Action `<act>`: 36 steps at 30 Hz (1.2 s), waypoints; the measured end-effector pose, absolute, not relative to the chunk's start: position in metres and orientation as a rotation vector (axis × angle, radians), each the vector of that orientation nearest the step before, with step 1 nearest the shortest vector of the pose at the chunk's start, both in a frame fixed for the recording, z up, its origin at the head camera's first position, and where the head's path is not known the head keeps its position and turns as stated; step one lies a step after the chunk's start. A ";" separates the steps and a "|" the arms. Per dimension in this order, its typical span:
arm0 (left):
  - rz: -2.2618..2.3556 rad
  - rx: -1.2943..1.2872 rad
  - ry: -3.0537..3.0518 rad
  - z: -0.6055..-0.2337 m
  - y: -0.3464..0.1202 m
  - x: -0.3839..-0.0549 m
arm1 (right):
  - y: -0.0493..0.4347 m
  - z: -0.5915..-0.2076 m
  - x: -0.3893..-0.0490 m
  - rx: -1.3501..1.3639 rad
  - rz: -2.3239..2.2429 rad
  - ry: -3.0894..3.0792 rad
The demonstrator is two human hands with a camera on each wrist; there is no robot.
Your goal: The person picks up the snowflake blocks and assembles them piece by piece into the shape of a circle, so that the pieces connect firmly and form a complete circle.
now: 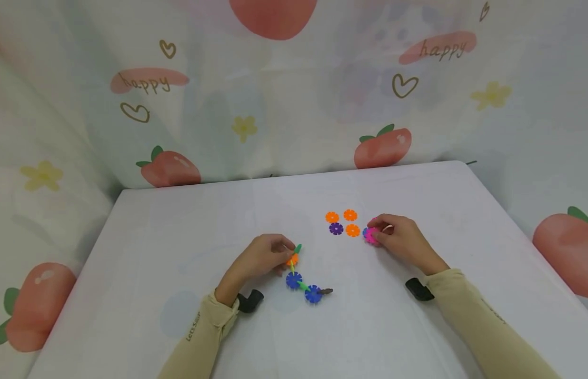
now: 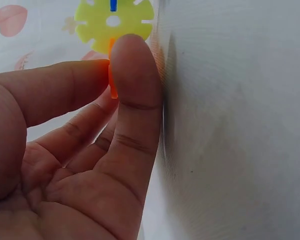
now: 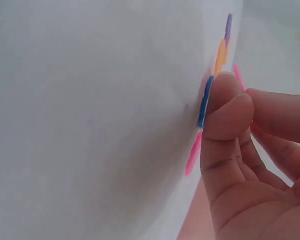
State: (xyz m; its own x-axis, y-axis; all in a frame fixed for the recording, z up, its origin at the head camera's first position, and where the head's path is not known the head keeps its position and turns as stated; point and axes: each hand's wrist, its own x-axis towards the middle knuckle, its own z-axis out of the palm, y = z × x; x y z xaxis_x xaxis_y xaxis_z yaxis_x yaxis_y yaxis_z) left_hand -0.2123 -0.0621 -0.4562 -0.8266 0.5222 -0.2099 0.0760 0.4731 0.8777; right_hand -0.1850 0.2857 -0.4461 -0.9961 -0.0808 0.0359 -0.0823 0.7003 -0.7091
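In the head view my left hand (image 1: 267, 253) pinches an orange notched disc (image 1: 294, 259) between thumb and forefinger. It belongs to a chain of interlocked discs: a green disc (image 1: 298, 248) at the top end, then a yellow-green one (image 1: 292, 267), blue ones (image 1: 294, 281) and a brown disc (image 1: 326, 291) at the lower end. The left wrist view shows the yellow disc (image 2: 90, 22) slotted onto the orange one. My right hand (image 1: 402, 237) pinches a pink disc (image 3: 238, 75) by thumb and forefinger. Beneath its fingers lie another pink disc (image 3: 192, 156) and a blue disc (image 3: 205, 102).
Several loose discs lie left of my right hand: orange discs (image 1: 352, 230) and a purple disc (image 1: 336, 228). Everything rests on a white-covered table (image 1: 203, 221), with a fruit-printed curtain (image 1: 294, 105) behind. Black wrist cameras (image 1: 419, 289) sit below the sleeves.
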 end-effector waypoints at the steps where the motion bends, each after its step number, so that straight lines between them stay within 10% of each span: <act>1: 1.324 0.497 2.268 -0.456 -0.062 -0.212 | 0.283 -0.446 -0.186 0.128 1.249 -2.885; 36: 1.349 0.560 2.260 -0.455 -0.051 -0.207 | 0.183 -0.452 -0.195 0.235 1.865 -2.789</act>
State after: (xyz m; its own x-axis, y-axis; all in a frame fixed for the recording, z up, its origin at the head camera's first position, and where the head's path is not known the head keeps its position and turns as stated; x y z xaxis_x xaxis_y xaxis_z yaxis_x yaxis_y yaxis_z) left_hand -0.2066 -0.0514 -0.4546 -0.8179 0.5503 -0.1678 0.1136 0.4404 0.8906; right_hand -0.1955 0.1826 -0.4522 -0.9659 -0.2362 -0.1058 0.0076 0.3827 -0.9238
